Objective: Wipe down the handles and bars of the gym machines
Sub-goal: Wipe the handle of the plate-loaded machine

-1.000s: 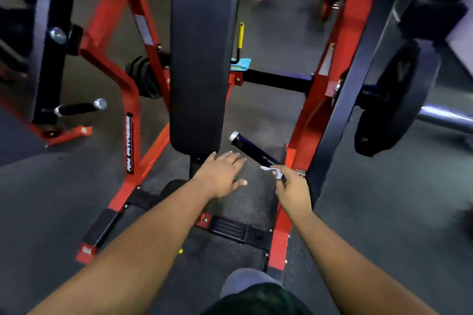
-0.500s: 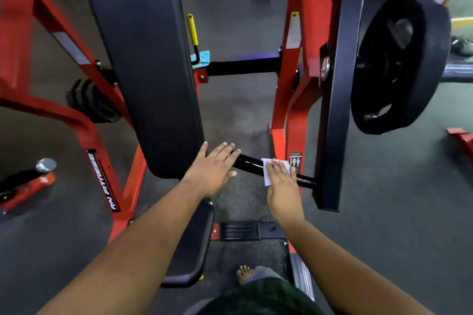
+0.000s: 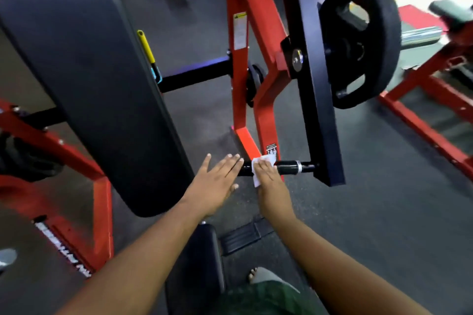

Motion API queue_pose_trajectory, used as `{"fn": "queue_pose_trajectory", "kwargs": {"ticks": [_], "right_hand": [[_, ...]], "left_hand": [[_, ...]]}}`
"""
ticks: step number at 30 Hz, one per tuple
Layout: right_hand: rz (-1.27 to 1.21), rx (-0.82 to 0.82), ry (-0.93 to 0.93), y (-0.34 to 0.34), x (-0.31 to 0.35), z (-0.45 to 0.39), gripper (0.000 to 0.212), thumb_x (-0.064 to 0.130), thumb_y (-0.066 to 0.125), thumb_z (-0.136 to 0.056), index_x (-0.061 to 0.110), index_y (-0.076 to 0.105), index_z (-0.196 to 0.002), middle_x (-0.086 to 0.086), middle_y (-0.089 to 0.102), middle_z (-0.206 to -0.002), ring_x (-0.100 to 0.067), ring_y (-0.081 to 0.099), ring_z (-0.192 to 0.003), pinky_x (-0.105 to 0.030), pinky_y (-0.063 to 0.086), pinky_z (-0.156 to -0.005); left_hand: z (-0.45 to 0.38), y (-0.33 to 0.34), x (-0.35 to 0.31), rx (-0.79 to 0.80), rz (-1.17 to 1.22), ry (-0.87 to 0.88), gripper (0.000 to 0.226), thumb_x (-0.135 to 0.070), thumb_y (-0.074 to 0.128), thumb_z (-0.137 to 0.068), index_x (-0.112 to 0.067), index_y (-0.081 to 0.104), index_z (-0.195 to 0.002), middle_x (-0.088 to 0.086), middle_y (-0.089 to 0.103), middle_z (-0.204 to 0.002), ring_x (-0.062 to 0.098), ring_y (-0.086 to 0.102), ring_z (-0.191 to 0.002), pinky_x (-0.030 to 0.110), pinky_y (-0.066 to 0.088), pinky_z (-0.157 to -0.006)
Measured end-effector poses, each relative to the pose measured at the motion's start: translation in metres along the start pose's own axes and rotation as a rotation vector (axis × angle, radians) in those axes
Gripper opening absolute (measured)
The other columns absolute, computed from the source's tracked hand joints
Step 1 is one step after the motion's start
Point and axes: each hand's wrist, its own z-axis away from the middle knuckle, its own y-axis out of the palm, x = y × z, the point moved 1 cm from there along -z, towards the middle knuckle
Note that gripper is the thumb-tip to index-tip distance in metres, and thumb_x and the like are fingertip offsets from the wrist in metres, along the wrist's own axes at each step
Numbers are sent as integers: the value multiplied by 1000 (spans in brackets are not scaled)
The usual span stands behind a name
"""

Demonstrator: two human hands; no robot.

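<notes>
The right hand [image 3: 266, 174] presses a small white folded wipe [image 3: 261, 165] flat over the short black cylindrical grip handle [image 3: 284, 167], fingers straight on top; the left hand [image 3: 217, 181] is spread and holds nothing, its fingertips at the handle's free end. Wrapping the wipe round the grip would probably clean its underside as well. Beyond stand the long black padded backrest [image 3: 89, 79], the red steel frame [image 3: 243, 64], a black weight plate [image 3: 361, 43] and dark rubber flooring [image 3: 384, 212].
</notes>
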Motion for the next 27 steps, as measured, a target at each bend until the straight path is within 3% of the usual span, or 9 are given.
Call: {"fn": "queue_pose_trajectory", "kwargs": {"ticks": [3, 8, 11, 15, 17, 19, 22, 25, 27], "right_hand": [[-161, -24, 115, 4, 23, 4, 63, -11, 45, -90, 11, 49, -149, 9, 35, -154, -4, 26, -147, -26, 21, -123], [-276, -239, 228, -34, 38, 27, 43, -4, 50, -100, 11, 61, -139, 3, 60, -137, 1, 50, -124, -18, 38, -108], [-216, -479, 436, -56, 15, 16, 28, 16, 49, -106, 23, 67, -126, 5, 68, -119, -9, 62, -107, -28, 48, -91], [-45, -279, 516, -32, -9, -5, 35, 0, 47, -98, 17, 63, -125, -3, 55, -133, -27, 60, -112, -44, 52, -87], [-86, -260, 540, -9, 6, -8, 51, -10, 43, -94, 10, 58, -139, -10, 48, -151, -28, 47, -138, -35, 41, -105], [-127, -258, 492, 7, 29, -9, 57, -13, 40, -94, 8, 52, -146, -12, 40, -159, -26, 30, -151, -30, 25, -118], [-169, -192, 300, 20, 60, 2, 59, -13, 40, -91, 2, 50, -147, -9, 37, -158, -23, 24, -152, -24, 19, -124], [-221, -214, 99, 8, 76, 19, 48, 1, 45, -96, 15, 62, -139, 5, 50, -148, -11, 39, -145, -16, 26, -119], [-191, -298, 209, -13, 66, 17, 31, 20, 50, -106, 33, 72, -124, 14, 67, -131, -4, 55, -130, -18, 38, -113]], "left_hand": [[6, 0, 16, -6, 8, 48, 66, -40, 30, -110, -19, 1, -165, -3, 1, -173, 14, 0, -159, 56, 0, -125], [10, -2, 23, 8, 29, 108, 67, -41, 29, -111, -18, -4, -164, -3, -3, -173, 13, -5, -159, 57, 0, -126], [3, -6, 22, 40, 28, 114, 70, -42, 28, -111, -19, -13, -163, -4, -11, -172, 12, -9, -158, 58, 0, -127], [-2, -7, 19, 88, 26, 120, 71, -42, 28, -111, -19, -17, -161, -4, -18, -171, 13, -10, -158, 57, -1, -127], [-1, -3, 23, 63, 35, 131, 73, -41, 29, -111, -21, -22, -158, -5, -21, -169, 13, -11, -158, 56, -2, -127], [3, 0, 29, 42, 29, 140, 73, -41, 30, -111, -23, -24, -156, -6, -22, -169, 12, -10, -158, 55, -3, -126], [11, 5, 36, 21, 5, 148, 73, -40, 34, -110, -22, -16, -160, -6, -20, -169, 11, -6, -158, 54, -1, -125], [14, 5, 38, 10, -4, 157, 74, -39, 37, -109, -19, -10, -163, -4, -16, -170, 13, -3, -159, 55, 1, -125], [12, 4, 36, 4, 4, 153, 73, -40, 36, -109, -19, -7, -164, -3, -13, -172, 14, -2, -159, 55, 2, -126]]}}
